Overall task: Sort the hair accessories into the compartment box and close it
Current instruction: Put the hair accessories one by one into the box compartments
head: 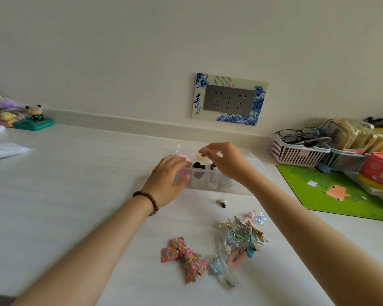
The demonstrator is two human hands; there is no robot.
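Note:
A clear plastic compartment box [210, 183] stands open mid-table, with black and pink pieces inside. My left hand [167, 176] grips its left front corner. My right hand [227, 159] hovers over the box, fingertips pinched on a small pale accessory [202, 151]. In front of the box lie a floral fabric bow [184, 257], a heap of several hair clips [241, 237], a clear blue claw clip [222, 269] and a small black-and-white clip [223, 202].
A pink basket [296, 152] with glasses, a blue basket of packets and a red tin [378, 171] crowd the right side on a green mat [341, 193]. Figurines [33, 119] and a plastic bag sit far left. A wall socket is behind.

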